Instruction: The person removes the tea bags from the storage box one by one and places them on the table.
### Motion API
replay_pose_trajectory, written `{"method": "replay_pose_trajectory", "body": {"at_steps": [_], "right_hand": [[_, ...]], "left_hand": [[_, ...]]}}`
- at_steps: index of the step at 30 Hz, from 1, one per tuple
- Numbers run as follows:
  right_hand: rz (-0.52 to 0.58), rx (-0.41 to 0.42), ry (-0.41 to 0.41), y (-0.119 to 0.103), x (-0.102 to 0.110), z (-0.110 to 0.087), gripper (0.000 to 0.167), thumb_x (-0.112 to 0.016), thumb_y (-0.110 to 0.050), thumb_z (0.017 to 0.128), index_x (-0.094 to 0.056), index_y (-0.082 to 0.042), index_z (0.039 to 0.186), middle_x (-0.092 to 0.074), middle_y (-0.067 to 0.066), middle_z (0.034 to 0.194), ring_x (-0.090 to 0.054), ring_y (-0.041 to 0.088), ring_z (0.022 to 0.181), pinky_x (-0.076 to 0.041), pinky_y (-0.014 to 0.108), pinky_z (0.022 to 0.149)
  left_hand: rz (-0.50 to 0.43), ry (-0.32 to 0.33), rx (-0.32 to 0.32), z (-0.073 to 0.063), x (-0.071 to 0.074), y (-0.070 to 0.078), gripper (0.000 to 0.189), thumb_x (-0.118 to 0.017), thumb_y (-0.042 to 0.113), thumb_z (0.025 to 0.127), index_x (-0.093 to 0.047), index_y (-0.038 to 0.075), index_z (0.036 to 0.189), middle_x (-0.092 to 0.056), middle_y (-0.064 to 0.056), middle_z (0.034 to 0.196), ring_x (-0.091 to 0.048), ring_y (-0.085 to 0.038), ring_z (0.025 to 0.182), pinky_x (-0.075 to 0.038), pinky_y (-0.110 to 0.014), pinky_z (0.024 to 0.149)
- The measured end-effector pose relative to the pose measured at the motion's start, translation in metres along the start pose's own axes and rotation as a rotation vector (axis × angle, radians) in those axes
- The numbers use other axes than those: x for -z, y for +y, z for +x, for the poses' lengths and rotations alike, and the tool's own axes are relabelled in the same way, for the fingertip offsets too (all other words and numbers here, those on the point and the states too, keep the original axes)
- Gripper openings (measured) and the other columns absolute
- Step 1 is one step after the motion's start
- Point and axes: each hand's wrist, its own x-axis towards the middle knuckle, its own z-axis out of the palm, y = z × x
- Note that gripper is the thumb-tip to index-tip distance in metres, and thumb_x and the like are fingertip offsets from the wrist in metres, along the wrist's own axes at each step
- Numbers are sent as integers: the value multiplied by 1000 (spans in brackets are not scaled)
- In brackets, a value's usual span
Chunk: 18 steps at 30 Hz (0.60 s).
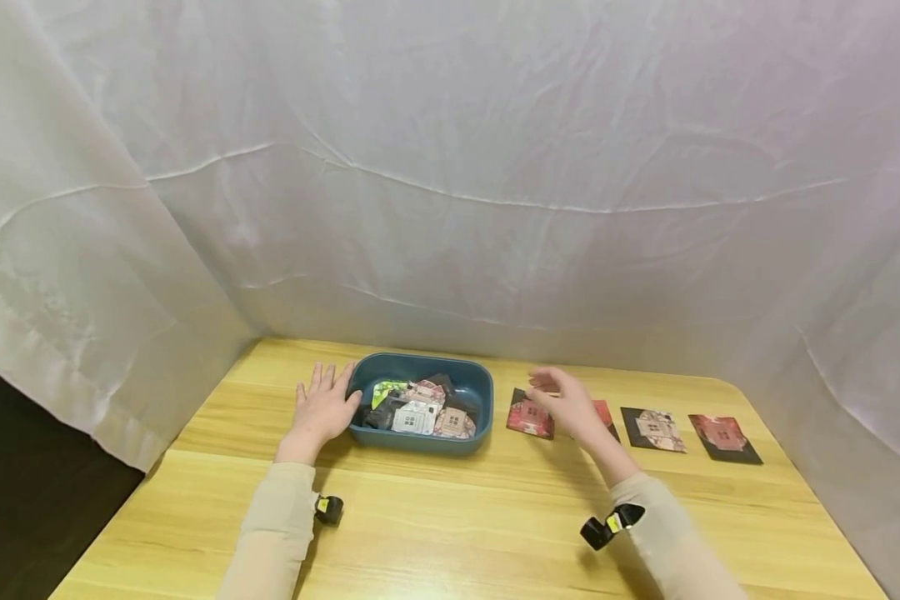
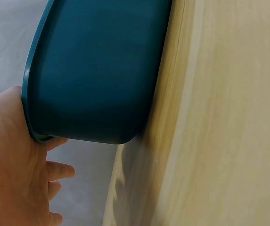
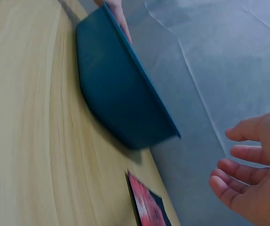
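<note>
A dark teal plastic tub (image 1: pixel 420 444) stands near the back of the table, with several small flat packets (image 1: pixel 416 417) heaped inside. My left hand (image 1: pixel 322 408) rests against the tub's left end, fingers spread and the thumb at its rim. Above the table, to the right of the tub, my right hand (image 1: pixel 566 404) hovers with loosely bent fingers and nothing in them. Below it lies a red and black packet (image 1: pixel 531 419). Another red packet (image 1: pixel 606 415) is partly hidden behind that hand. In the right wrist view the fingers (image 3: pixel 226 188) are apart from the tub (image 3: pixel 120 89).
Farther right lie a black packet with a pale floral print (image 1: pixel 656 429) and a red and black packet (image 1: pixel 723 437), in a row with the others. The wooden table (image 1: pixel 435 525) is bounded by pale hanging cloth (image 1: pixel 450 208) at the back and sides.
</note>
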Motion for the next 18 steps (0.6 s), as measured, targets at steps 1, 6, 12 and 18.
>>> {"method": "replay_pose_trajectory", "body": {"at_steps": [1, 6, 12, 18], "right_hand": [[18, 9, -1, -3, -4, 2, 40, -63, -17, 94, -56, -2, 131, -63, 23, 124, -60, 37, 115, -53, 49, 94], [54, 65, 1, -19, -26, 11, 36, -67, -14, 91, -60, 0, 124, -66, 22, 117, -65, 35, 108, -55, 45, 92], [57, 97, -33, -43, -49, 21, 34, -68, -14, 90, -62, -2, 121, -68, 20, 116, -65, 32, 106, -54, 45, 93], [73, 74, -105, -62, -73, 31, 33, -67, -15, 92, -62, -3, 122, -68, 17, 118, -65, 30, 108, -53, 44, 94]], "left_hand": [[0, -2, 2, 0, 0, 0, 63, -37, 38, 103, -15, 19, 158, -10, -24, 162, 6, -42, 151, 3, -70, 116], [-3, -9, 6, -1, 0, 1, 63, -37, 39, 103, -15, 20, 158, -11, -23, 162, 6, -41, 151, 1, -69, 117], [-10, -8, 7, -1, 0, 0, 63, -37, 39, 103, -15, 20, 158, -10, -23, 163, 6, -40, 151, 2, -69, 117], [-13, -3, 6, 0, 0, -1, 63, -37, 40, 103, -15, 20, 158, -10, -23, 162, 7, -41, 151, 5, -69, 116]]}}
